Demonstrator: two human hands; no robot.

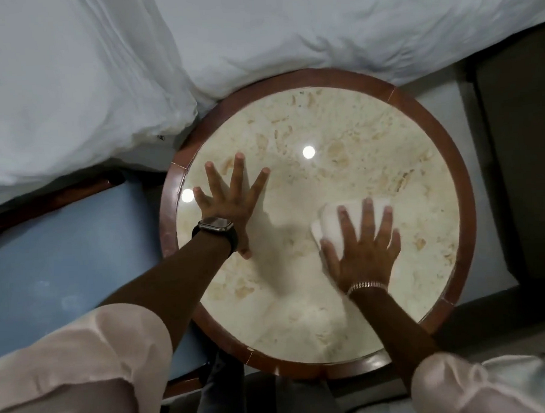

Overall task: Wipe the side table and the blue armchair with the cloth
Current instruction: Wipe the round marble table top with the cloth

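Observation:
The round side table (317,120) has a cream marble top and a dark red wooden rim. My left hand (230,205) lies flat on the marble at the left, fingers spread, holding nothing; a black watch sits on its wrist. My right hand (365,249) presses flat on a folded white cloth (331,222) on the right half of the top. The cloth shows past my fingertips and thumb. The blue armchair (58,262) stands to the left of the table, its seat partly hidden by my left sleeve.
A bed with rumpled white bedding (257,35) touches the table's far edge. A dark cabinet or furniture block (525,151) stands to the right. Grey floor (458,332) shows at the lower right. My legs are below the table's near rim.

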